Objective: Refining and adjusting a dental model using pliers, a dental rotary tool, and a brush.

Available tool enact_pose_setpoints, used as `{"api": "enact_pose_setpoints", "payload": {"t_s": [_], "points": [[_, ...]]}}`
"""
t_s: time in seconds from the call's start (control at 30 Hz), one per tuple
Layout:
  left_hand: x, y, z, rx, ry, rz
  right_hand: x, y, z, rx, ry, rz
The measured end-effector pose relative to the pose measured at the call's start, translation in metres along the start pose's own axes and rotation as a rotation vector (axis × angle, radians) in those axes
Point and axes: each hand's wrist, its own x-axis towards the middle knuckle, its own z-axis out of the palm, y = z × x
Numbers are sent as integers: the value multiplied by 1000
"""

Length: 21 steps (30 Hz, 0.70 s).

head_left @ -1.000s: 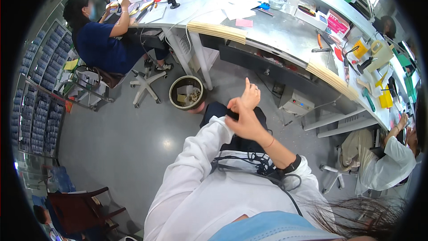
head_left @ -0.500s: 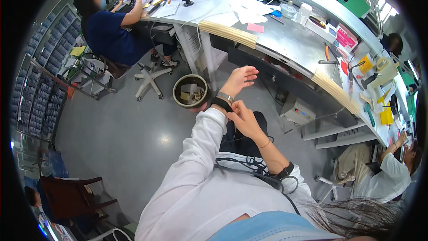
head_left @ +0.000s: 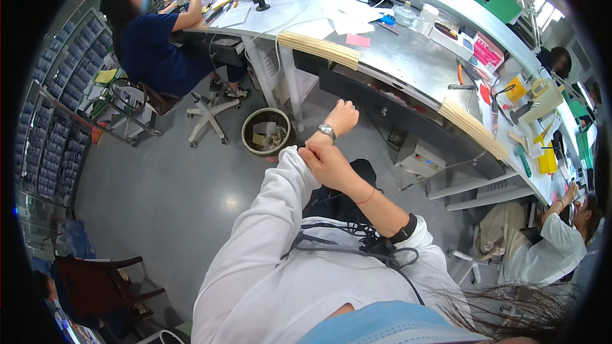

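Note:
My left hand is held out over the floor in front of me, its fingers curled in with nothing visible in them. A silver wristwatch sits on that wrist. My right hand is wrapped round the left forearm just behind the watch, at the edge of the white sleeve. It covers the black wristband there, which is almost wholly hidden. Another black band circles my right forearm, and a thin red string is round the right wrist. Black cables lie across my lap.
A workbench with tools, papers and a pink slip curves ahead. Below it stand a waste bin and a grey box. Co-workers sit left and right. A wooden chair is behind left.
My left hand has turned and curled its fingers. My right hand has gone from pinching the black wristband to wrapping over it, hiding it. The view has shifted slightly.

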Motion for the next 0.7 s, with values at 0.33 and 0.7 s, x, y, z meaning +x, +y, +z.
{"api": "enact_pose_setpoints", "payload": {"t_s": [0.33, 0.7], "points": [[5, -48, -19, -1080, -16, -788, -16, 16, -6, -235, 434, -424], [24, -82, -65, -2484, 673, -1055, 25, 52, -20, 1225, -193, 451]]}}
